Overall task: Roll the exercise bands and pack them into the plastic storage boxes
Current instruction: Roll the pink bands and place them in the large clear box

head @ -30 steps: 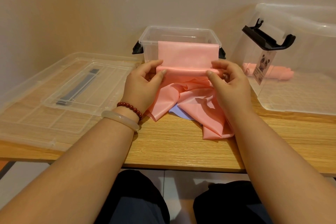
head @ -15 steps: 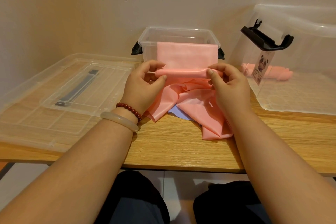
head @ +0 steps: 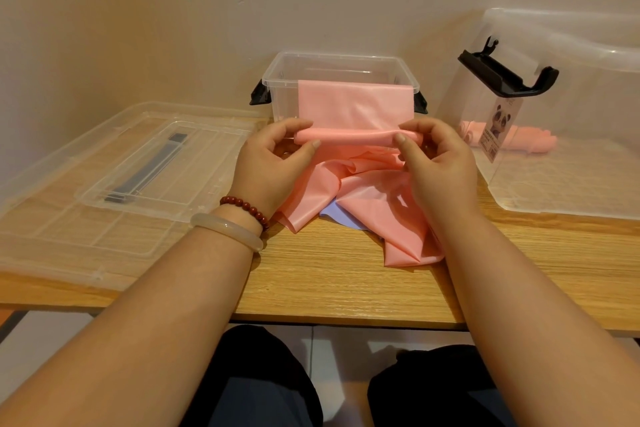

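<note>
A pink exercise band (head: 353,107) hangs over the front rim of a small clear storage box (head: 282,87) with black latches. Its lower end is wound into a thin roll in front of the box. My left hand (head: 273,163) pinches the roll's left end and my right hand (head: 440,163) pinches its right end. More loose pink band (head: 377,208) lies crumpled on the wooden table below my hands, over a pale purple band (head: 334,217). A rolled pink band (head: 533,144) lies inside the large clear box (head: 571,177) on the right.
Two clear lids (head: 104,204), one atop the other, lie on the table's left part. The large box has a raised black latch (head: 505,74) and a panda label (head: 497,130). A wall stands right behind the boxes. My knees show under the table edge (head: 329,319).
The roll has been turned a little further between my fingers and sits slightly higher against the small box. The boxes and lids have stayed in place.
</note>
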